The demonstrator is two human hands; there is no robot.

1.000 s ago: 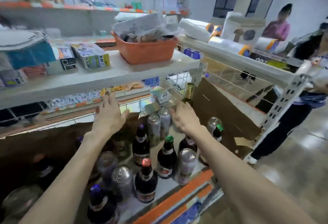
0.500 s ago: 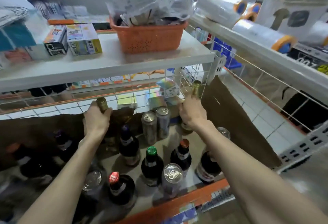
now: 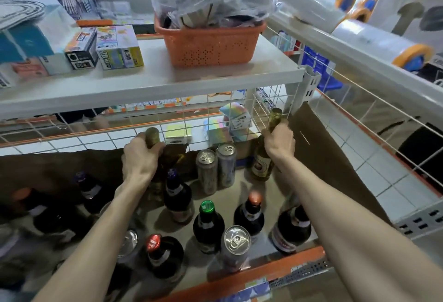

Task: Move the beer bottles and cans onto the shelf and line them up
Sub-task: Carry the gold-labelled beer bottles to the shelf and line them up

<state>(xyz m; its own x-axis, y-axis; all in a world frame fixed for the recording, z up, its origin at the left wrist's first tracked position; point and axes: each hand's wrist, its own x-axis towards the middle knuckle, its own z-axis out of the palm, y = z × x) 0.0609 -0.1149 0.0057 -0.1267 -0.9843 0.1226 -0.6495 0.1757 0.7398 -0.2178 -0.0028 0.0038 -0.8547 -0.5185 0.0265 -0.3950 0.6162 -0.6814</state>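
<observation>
Now each hand holds one bottle by the neck, at the back of the lower shelf (image 3: pixel 236 192). The left hand (image 3: pixel 140 160) has its fingers curled round the neck of a foil-capped bottle (image 3: pixel 153 135); the body of this bottle is mostly hidden behind the hand and wrist. The right hand (image 3: pixel 279 142) grips the neck of an amber bottle (image 3: pixel 262 166), which is upright near the back right corner, just beside the cardboard (image 3: pixel 323 158) lining the side. Whether either bottle touches the shelf, I cannot tell.

Between the two hands stand two cans (image 3: pixel 207 170), touching each other. In front of them other bottles stand loosely, not in a line: a blue-capped bottle (image 3: pixel 177 196), a green-capped bottle (image 3: pixel 207 225) and a red-capped bottle (image 3: pixel 250 213). A front can (image 3: pixel 236 246) stands near the front edge, just beside the green-capped bottle.

On the upper shelf (image 3: pixel 148 81) rests an orange basket (image 3: pixel 208 47) full of packets, with small boxes (image 3: pixel 119 47) to its left.
</observation>
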